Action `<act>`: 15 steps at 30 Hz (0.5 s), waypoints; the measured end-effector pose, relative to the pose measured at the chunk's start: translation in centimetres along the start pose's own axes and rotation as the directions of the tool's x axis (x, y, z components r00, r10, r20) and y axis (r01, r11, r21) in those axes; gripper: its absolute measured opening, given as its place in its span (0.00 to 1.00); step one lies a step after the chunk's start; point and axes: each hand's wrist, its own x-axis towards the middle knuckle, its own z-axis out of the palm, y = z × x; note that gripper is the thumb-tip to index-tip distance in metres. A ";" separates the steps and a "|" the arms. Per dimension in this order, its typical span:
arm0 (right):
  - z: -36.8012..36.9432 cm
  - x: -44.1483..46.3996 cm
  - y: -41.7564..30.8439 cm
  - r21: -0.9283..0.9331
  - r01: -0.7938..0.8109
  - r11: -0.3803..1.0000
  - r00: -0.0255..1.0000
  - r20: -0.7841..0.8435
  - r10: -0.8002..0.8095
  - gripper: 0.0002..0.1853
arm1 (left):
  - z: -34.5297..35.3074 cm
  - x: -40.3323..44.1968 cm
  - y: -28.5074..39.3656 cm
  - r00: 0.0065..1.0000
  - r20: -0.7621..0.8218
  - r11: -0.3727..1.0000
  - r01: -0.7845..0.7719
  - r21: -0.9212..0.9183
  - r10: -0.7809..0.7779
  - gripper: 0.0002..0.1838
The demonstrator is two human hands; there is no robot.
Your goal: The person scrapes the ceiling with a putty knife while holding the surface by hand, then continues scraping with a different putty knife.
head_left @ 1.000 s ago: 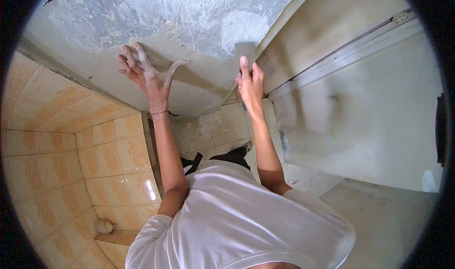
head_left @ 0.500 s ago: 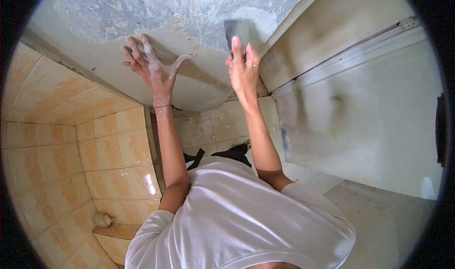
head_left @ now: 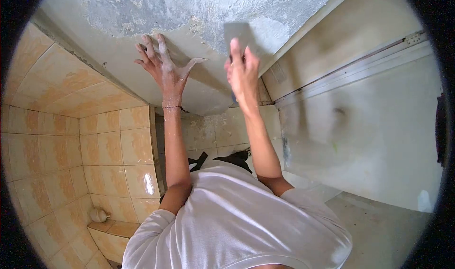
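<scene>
My right hand (head_left: 243, 77) is wrapped round a putty knife (head_left: 237, 31), its wide flat blade against the wall (head_left: 137, 13) above the fingers. The hand is a little blurred, and the handle is mostly hidden in the palm. Around the blade the wall's grey surface is rough and patchy, with a paler smooth patch (head_left: 269, 32) just to the right. To the left, my left hand (head_left: 168, 70) rests on the smoother lower part of the wall with fingers spread. White dust coats its fingers and thumb, and it holds nothing.
Tiled walls (head_left: 137, 150) with an orange pattern stand at the left, with a small round pale object (head_left: 98, 215) on a tiled ledge. A pale door-like panel (head_left: 365, 127) stands at the right. Tiled floor (head_left: 204, 131) lies below the wall.
The view has shifted slightly, so the wall and my left hand sit further right. The putty knife's blade now shows a lighter, flatter face. My left hand keeps its spread pose.
</scene>
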 end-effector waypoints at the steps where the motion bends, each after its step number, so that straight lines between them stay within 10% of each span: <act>1: 0.5 -0.4 3.1 -0.076 0.030 0.997 1.000 0.005 -0.030 0.38 | 0.1 0.0 -0.1 1.000 0.004 1.000 0.000 -0.027 0.000 0.72; 4: 1.4 -3.5 8.8 -0.111 -0.134 0.985 0.988 0.068 0.142 0.33 | 0.0 -0.1 0.0 1.000 0.012 0.999 0.005 -0.043 -0.005 0.71; 10: 0.6 -2.4 -2.6 0.023 0.036 0.999 0.998 0.053 -0.037 0.32 | -0.1 -0.3 0.1 0.999 0.031 0.998 0.013 -0.060 -0.012 0.70; 15: 1.7 -1.5 7.0 -0.222 0.100 0.970 0.994 0.068 -0.087 0.32 | 0.1 -0.1 -0.1 1.000 0.010 0.997 -0.005 -0.075 0.006 0.70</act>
